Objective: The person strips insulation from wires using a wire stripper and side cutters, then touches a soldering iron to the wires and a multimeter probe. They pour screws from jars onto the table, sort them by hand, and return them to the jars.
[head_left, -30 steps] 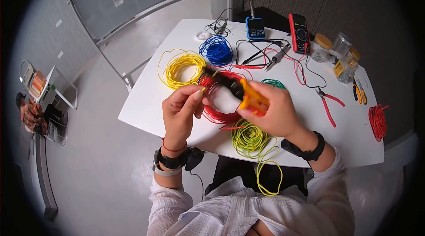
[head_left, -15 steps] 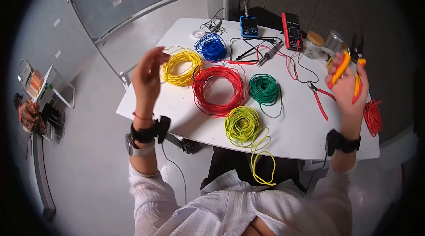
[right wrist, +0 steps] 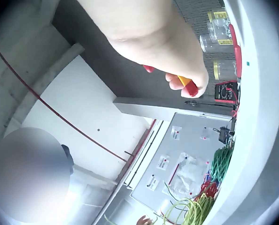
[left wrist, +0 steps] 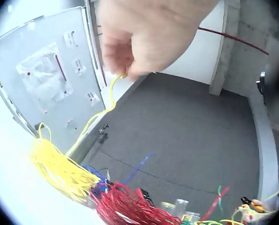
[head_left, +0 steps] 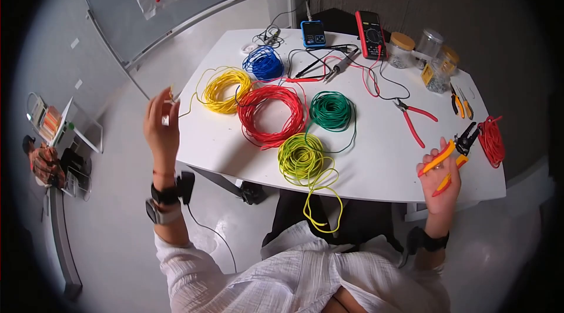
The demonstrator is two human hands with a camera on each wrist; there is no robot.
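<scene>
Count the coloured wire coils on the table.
6: yellow coil at left, blue coil toward the back, large red coil mid-table, green coil right of that, yellow-green coil near the front edge, small red coil at far right. None looks hidden.

A second ago: both my hands together above the large red coil [head_left: 247, 119], cutter head close to my left fingers. Now well apart.

Left hand [head_left: 161, 128]: moved out past the side edge of the table [head_left: 376, 166], pinching the yellow wire [left wrist: 112, 98] — the strand now runs outward from the yellow coil [head_left: 212, 93].

Right hand [head_left: 442, 178]: swung to the other side with the orange-handled cutters [head_left: 439, 159]. Half a second ago they were raised near the jars [head_left: 437, 75]; now lower, head angled toward the small red coil [head_left: 492, 142].

Green coil [head_left: 332, 110]: uncovered since the first observation.
</scene>
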